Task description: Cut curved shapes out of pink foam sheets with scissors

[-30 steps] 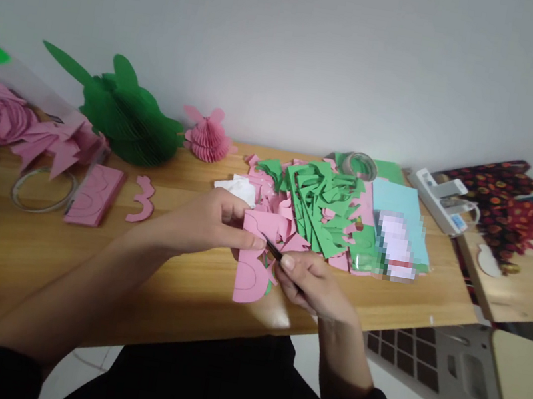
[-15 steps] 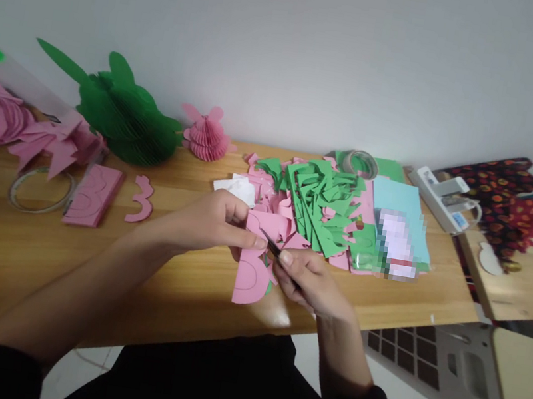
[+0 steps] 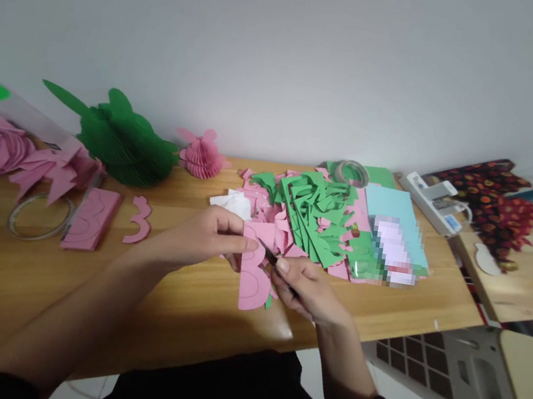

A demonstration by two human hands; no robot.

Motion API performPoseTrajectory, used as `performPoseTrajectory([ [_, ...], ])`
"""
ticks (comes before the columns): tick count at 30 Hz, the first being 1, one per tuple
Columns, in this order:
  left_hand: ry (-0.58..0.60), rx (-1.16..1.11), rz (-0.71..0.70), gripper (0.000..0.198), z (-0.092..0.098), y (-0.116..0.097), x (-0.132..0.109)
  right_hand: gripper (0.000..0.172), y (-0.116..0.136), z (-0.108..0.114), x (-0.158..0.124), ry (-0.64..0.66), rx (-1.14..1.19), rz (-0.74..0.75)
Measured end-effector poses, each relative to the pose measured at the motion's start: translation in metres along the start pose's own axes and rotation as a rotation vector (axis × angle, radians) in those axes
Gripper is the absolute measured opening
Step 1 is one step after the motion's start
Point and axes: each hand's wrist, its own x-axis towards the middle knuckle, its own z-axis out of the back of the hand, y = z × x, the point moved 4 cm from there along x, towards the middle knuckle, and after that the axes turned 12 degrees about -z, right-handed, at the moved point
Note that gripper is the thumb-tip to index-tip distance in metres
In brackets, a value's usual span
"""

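Observation:
My left hand (image 3: 212, 239) pinches a piece of pink paper (image 3: 253, 285) between thumb and fingers. Curved lines are drawn on the paper, and its lower right edge is cut into a rounded lobe. Dark scissors (image 3: 267, 252) are gripped in my right hand (image 3: 306, 287), their blades at the paper's right edge near my left thumb. The handles are mostly hidden by my fingers. Behind the paper lies a heap of green paper scraps (image 3: 315, 210) mixed with pink scraps (image 3: 262, 209).
At left lie a stack of marked pink paper (image 3: 88, 222), a wavy pink cutout (image 3: 140, 221) and a tape roll (image 3: 21, 231). A green honeycomb paper figure (image 3: 126, 147) and a smaller pink one (image 3: 203, 154) stand by the wall. A power strip (image 3: 435, 206) lies at right.
The view has tilted up a little, so the table's things sit lower. The scissors have shifted slightly against the pink paper, which stays in my left hand.

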Motion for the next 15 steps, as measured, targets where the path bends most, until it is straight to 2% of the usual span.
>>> performPoseTrajectory([
  [4, 0.053, 0.075, 0.003, 0.015, 0.004, -0.003, -0.001, 0.054, 0.004, -0.002, -0.001, -0.016, -0.058, 0.01],
  [8, 0.132, 0.118, -0.051, 0.017, 0.008, -0.004, -0.003, 0.054, 0.006, -0.005, 0.0, -0.008, -0.088, 0.013],
  [15, 0.167, 0.116, -0.107, 0.02, 0.015, -0.006, -0.007, 0.055, 0.012, -0.011, 0.001, -0.021, -0.086, 0.0],
])
